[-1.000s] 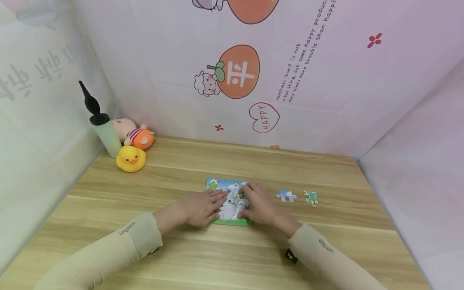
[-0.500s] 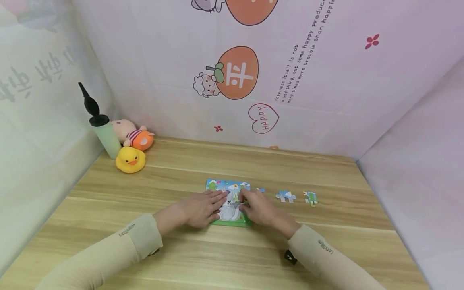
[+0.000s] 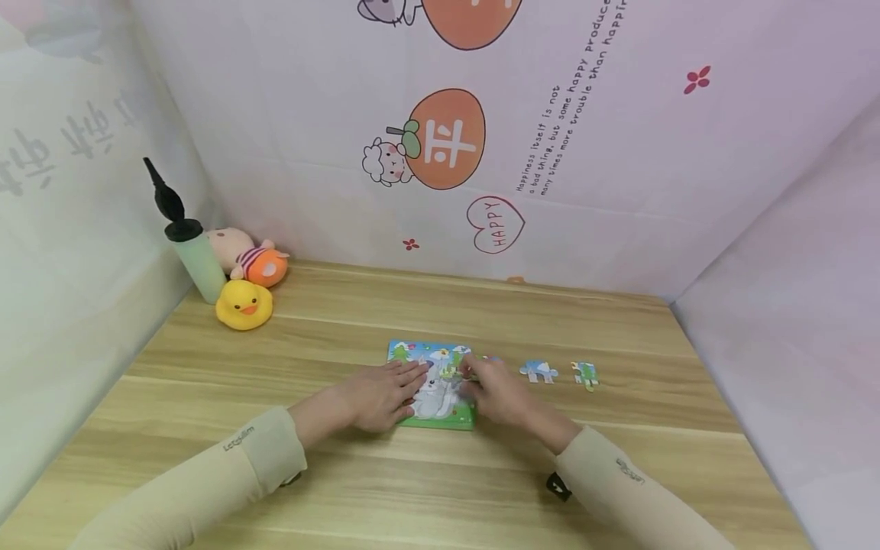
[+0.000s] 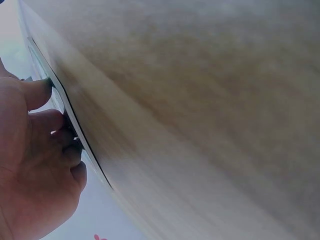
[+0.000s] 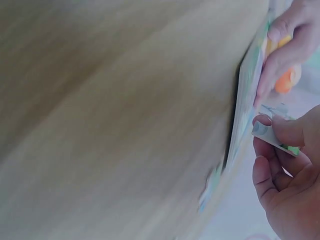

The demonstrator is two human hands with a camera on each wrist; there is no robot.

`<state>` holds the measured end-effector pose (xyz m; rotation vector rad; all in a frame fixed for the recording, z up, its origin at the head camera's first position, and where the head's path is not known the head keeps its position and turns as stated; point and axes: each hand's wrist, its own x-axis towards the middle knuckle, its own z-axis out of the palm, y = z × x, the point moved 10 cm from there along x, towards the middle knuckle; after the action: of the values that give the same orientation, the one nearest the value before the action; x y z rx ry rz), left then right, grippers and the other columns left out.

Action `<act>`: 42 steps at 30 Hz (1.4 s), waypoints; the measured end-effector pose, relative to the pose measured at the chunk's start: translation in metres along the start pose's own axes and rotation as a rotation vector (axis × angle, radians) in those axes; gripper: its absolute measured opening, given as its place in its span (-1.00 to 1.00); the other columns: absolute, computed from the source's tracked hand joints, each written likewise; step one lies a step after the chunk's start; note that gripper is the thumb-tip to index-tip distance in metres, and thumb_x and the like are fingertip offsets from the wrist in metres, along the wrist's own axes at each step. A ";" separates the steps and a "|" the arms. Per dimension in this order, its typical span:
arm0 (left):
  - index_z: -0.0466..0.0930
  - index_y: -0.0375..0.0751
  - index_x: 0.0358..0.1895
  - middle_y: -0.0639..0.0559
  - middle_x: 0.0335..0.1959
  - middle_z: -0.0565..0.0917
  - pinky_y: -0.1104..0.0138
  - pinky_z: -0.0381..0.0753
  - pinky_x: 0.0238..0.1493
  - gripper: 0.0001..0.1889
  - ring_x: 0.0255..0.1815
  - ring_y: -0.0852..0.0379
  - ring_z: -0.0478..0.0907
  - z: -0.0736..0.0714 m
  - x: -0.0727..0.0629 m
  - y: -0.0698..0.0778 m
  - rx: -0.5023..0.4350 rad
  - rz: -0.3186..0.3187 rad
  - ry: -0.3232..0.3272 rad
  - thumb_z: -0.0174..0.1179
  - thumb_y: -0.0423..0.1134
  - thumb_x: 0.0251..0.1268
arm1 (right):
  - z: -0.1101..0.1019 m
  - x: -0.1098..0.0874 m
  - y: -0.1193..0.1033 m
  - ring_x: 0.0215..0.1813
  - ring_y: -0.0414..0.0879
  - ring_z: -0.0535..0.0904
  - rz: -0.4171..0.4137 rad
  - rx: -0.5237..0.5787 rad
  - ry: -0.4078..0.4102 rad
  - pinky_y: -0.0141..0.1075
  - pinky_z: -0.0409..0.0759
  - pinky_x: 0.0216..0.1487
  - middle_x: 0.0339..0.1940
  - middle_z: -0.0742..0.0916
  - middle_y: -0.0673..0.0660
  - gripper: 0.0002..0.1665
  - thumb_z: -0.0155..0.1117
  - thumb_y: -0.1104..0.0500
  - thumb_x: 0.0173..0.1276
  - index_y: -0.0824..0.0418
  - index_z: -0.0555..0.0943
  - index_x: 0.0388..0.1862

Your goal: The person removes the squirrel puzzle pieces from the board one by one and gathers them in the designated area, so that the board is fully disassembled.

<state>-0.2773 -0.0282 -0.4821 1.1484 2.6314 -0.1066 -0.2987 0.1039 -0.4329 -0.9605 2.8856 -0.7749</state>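
A jigsaw puzzle [image 3: 433, 411] with a grey cartoon animal on blue and green lies on the wooden table. My left hand [image 3: 378, 396] rests on its left part, fingers laid straight over the picture. At the right edge is my right hand [image 3: 505, 396], its thumb and fingers pinching a puzzle piece [image 5: 267, 134]. That piece, grey with a bit of green, is tilted and held above the puzzle in the right wrist view. Blur hides it in the head view. In the left wrist view, my left fingertips bend over the puzzle's edge.
Two loose puzzle pieces, one blue [image 3: 539, 372] and one green [image 3: 587, 374], lie to the right. Another piece [image 3: 491, 358] shows partly behind my right hand. At the back left stand a pump [image 3: 199, 260], a yellow rubber duck [image 3: 244, 305] and a plush toy [image 3: 264, 266].
My right thumb and fingers have drawn together from a wider spread over the puzzle, then shifted slightly right with the pinched piece. My left hand has stayed on the puzzle.
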 end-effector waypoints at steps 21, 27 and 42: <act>0.04 -0.17 0.69 -0.03 0.76 0.01 0.10 0.06 0.79 -0.30 0.79 0.01 -0.04 -0.001 -0.001 0.001 0.008 0.003 0.009 -0.16 0.10 0.69 | -0.085 -0.121 0.131 -0.41 -0.46 0.40 0.118 0.106 0.004 -0.45 0.44 -0.44 -0.37 0.73 0.04 -0.89 0.37 0.43 0.32 0.28 0.69 -0.23; 0.03 -0.17 0.69 -0.02 0.77 0.00 0.10 0.05 0.79 -0.31 0.79 0.01 -0.05 -0.001 -0.001 0.001 0.001 -0.001 0.007 -0.16 0.10 0.70 | -0.083 -0.133 0.143 -0.39 -0.47 0.39 0.111 0.075 -0.033 -0.46 0.44 -0.44 -0.40 0.73 0.03 -0.87 0.41 0.43 0.27 0.29 0.71 -0.22; 0.03 -0.18 0.69 -0.04 0.77 0.00 0.09 0.04 0.79 -0.30 0.79 0.00 -0.05 -0.003 -0.001 0.002 -0.002 -0.001 -0.010 -0.15 0.10 0.69 | -0.077 -0.129 0.152 -0.37 -0.37 0.38 0.251 -0.085 -0.071 -0.44 0.41 -0.39 -0.38 0.67 -0.03 -0.89 0.45 0.37 0.28 0.22 0.72 -0.24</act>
<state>-0.2758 -0.0270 -0.4793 1.1424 2.6232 -0.1095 -0.2911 0.3167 -0.4537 -0.5987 2.9184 -0.5921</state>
